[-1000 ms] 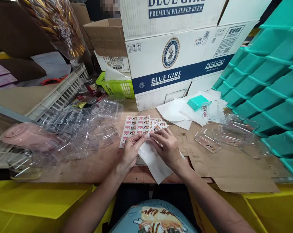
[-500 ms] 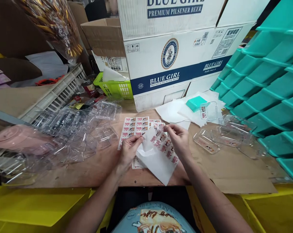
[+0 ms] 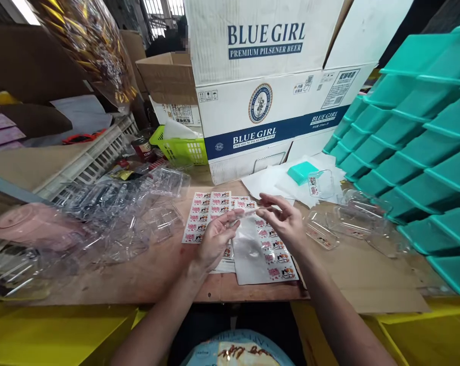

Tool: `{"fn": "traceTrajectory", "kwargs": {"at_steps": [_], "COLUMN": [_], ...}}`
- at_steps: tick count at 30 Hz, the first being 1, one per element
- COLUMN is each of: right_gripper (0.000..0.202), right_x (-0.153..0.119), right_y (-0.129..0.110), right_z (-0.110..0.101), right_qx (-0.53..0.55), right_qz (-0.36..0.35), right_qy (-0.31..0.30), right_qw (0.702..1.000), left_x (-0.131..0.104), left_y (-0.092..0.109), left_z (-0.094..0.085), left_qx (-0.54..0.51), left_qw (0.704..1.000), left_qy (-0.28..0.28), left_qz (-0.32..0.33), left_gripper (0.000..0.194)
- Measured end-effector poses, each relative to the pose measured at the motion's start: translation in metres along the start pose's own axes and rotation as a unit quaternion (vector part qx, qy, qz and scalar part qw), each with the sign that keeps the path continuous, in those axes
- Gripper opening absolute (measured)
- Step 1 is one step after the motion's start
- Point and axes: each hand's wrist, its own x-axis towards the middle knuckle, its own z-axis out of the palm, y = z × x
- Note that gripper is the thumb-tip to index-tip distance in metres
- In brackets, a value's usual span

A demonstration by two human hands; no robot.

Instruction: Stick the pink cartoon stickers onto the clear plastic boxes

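A small, mostly clear sticker (image 3: 249, 212) is stretched between my two hands above the table. My left hand (image 3: 216, 239) pinches its left end, thumb and forefinger together. My right hand (image 3: 285, 218) grips the other end with thumb and forefinger, its remaining fingers loosely bent. Below them lies a sticker sheet (image 3: 277, 256); bare white backing shows on its left, and pink and cat-like prints fill its right side. Another sticker sheet (image 3: 201, 217) lies further left, and more sheets are partly hidden under my hands.
Clear plastic cases (image 3: 128, 223) crowd the left, beside a pink plastic object (image 3: 31, 226). More clear cases (image 3: 354, 221) lie on the right. White paper (image 3: 262, 183) and a teal piece (image 3: 302, 173) rest before the beer carton (image 3: 260, 66). Teal bins (image 3: 416, 132) stack at right.
The sticker sheet was lifted and bent in my hands; now it lies flat on the table. A small sticker is off it, between my fingers. The view has tilted up slightly.
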Motion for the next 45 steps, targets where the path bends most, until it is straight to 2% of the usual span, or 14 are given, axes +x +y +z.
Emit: {"fn": "traceTrajectory", "kwargs": {"at_steps": [3,6,9,13,17,20,22,24,27,30,33,36,42,45], "right_gripper": [0.034,0.014,0.006,0.028,0.030,0.017,0.014,0.011,0.031,0.058,0.074,0.081,0.110,0.125], "right_x": [0.005,0.001,-0.009,-0.016,0.001,0.015,0.018,0.015,0.002,-0.014,-0.025,-0.023,0.022,0.040], "right_y": [-0.003,-0.011,-0.017,-0.018,-0.014,-0.015,-0.019,-0.024,-0.027,-0.023,-0.017,-0.012,0.000,0.009], "right_z": [0.003,0.018,0.031,0.027,0.008,-0.003,-0.009,-0.012,-0.003,0.021,0.040,0.048,0.088,0.110], "right_qx": [-0.035,-0.149,-0.238,-0.176,-0.110,-0.088,-0.056,-0.030,-0.025,-0.039,-0.085,-0.121,-0.143,-0.144], "right_qz": [-0.041,-0.176,-0.255,-0.191,-0.085,-0.074,-0.084,-0.089,-0.079,-0.089,-0.131,-0.153,-0.231,-0.258], "right_qy": [0.058,0.141,0.087,-0.036,-0.001,0.011,0.087,0.166,0.144,0.038,-0.027,-0.035,-0.116,-0.170], "right_qw": [0.997,0.963,0.933,0.965,0.990,0.993,0.991,0.982,0.986,0.995,0.987,0.980,0.955,0.940], "left_x": [-0.006,-0.009,-0.011,-0.010,-0.014,-0.016,-0.011,0.001,0.034,0.072,0.093,0.087,0.053,0.045], "left_y": [0.000,-0.004,-0.005,-0.001,-0.001,0.003,0.015,0.035,0.073,0.100,0.112,0.118,0.120,0.115], "left_z": [0.004,0.011,0.014,0.009,0.005,0.001,-0.009,-0.029,-0.068,-0.105,-0.130,-0.140,-0.130,-0.126], "left_qx": [-0.006,0.019,-0.011,-0.065,-0.023,0.069,0.178,0.345,0.617,0.809,0.867,0.856,0.763,0.764], "left_qw": [1.000,0.998,0.999,0.997,0.999,0.996,0.980,0.918,0.717,0.533,0.467,0.479,0.584,0.578], "left_qy": [0.015,0.060,0.032,0.036,0.021,-0.034,-0.006,0.072,0.145,0.093,0.019,-0.062,-0.179,-0.217], "left_qz": [0.011,0.027,0.032,0.014,0.033,0.039,0.084,0.183,0.290,0.229,0.175,0.182,0.212,0.189], "left_gripper": [0.042,0.039,0.037,0.042,0.039,0.043,0.049,0.057,0.054,0.072,0.071,0.088,0.111,0.114]}}
